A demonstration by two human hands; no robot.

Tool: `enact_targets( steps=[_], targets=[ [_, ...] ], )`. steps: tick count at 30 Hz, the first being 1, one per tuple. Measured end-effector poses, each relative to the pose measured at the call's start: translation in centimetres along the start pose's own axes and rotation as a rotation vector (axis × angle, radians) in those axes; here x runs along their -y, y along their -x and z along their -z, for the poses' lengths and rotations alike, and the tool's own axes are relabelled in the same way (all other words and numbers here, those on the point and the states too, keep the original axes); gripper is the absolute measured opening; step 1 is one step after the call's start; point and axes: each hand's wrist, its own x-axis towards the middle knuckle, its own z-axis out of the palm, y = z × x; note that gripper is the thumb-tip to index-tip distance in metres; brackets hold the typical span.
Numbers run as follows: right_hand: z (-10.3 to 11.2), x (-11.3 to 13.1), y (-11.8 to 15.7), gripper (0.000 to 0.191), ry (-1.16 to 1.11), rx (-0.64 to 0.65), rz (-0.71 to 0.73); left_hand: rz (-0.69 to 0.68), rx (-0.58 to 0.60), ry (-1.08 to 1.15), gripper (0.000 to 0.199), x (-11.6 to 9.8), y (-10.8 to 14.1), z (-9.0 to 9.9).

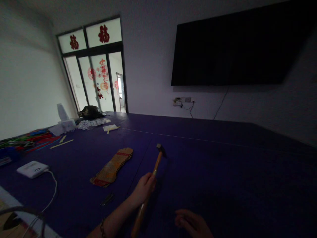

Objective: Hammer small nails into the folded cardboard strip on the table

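Note:
My left hand (145, 188) is wrapped round the wooden handle of a hammer (158, 162). The hammer's dark metal head points away from me, over or on the purple table (198, 158); whether it touches the surface I cannot tell. Low in the view, to the right of the hammer, my right hand (192, 223) has loosely bent fingers and nothing visible in it. Left of the hammer lies a brown cardboard piece (114, 168) with red bands, seemingly several layers thick. Nearer to me rests a small bunch of thin dark pieces (107, 199), perhaps nails.
A white square device (32, 169) with a pale cable lies at left. Behind it are coloured tools or strips (37, 140), a blue box (8, 157) and pale sticks (61, 144). Further back sit a dark bag (91, 112) and crumpled plastic (92, 123). A large screen (232, 49) hangs on the wall.

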Motion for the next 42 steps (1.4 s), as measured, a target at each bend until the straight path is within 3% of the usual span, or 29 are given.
enact_targets(
  steps=[5, 8, 10, 13, 16, 19, 22, 25, 28, 30, 32, 35, 42],
  targets=[
    [1.1, 4.0, -0.4, 0.050, -0.134, -0.258, -0.057, 0.043, 0.221, 0.258, 0.047, 0.8, 3.3, -7.6],
    [2.2, 5.8, -0.8, 0.055, 0.002, -0.416, -0.125, 0.065, 0.295, 0.184, 0.048, 2.1, 4.3, -11.6],
    [3.0, 5.9, -1.0, 0.047, 0.162, -0.496, -0.177, 0.043, 0.326, 0.021, 0.047, 2.7, 4.4, -13.8],
    [4.6, 4.9, -1.1, 0.034, 0.434, -0.546, -0.158, 0.031, 0.368, -0.138, 0.037, 2.9, 4.3, -15.6],
    [6.9, 3.4, -1.1, 0.028, 0.667, -0.525, -0.159, 0.003, 0.493, -0.246, 0.022, 2.4, 4.4, -15.4],
    [10.2, 2.7, -1.0, 0.022, 0.743, -0.523, -0.173, -0.036, 0.611, -0.271, 0.019, 1.5, 4.4, -13.0],
    [13.5, 2.2, -0.7, 0.017, 0.815, -0.511, -0.209, 0.015, 0.544, -0.226, 0.020, 0.2, 3.1, -7.7],
    [15.9, 1.6, -0.3, 0.010, 0.870, -0.514, -0.246, -0.005, 0.183, -0.423, 0.018, -1.2, 0.3, 0.6],
    [17.0, 0.7, -0.2, 0.008, 0.911, -0.522, -0.281, 0.148, -0.264, -0.744, 0.012, -1.7, -2.3, 10.1],
    [17.2, 0.0, -0.3, 0.013, 0.931, -0.524, -0.306, 0.246, -0.395, -0.810, 0.012, -1.3, -3.2, 15.6],
    [17.3, -0.5, -0.6, 0.017, 0.945, -0.516, -0.321, 0.338, -0.460, -0.850, 0.014, -0.5, -3.3, 19.3],
    [17.4, -1.0, -0.9, 0.018, 0.957, -0.485, -0.316, 0.443, -0.477, -0.876, 0.024, 1.0, -3.2, 21.6],
    [18.1, -1.6, -1.3, 0.015, 0.984, -0.507, -0.317, 0.497, -0.430, -0.829, 0.027, 3.6, -4.0, 21.8]
  ],
)
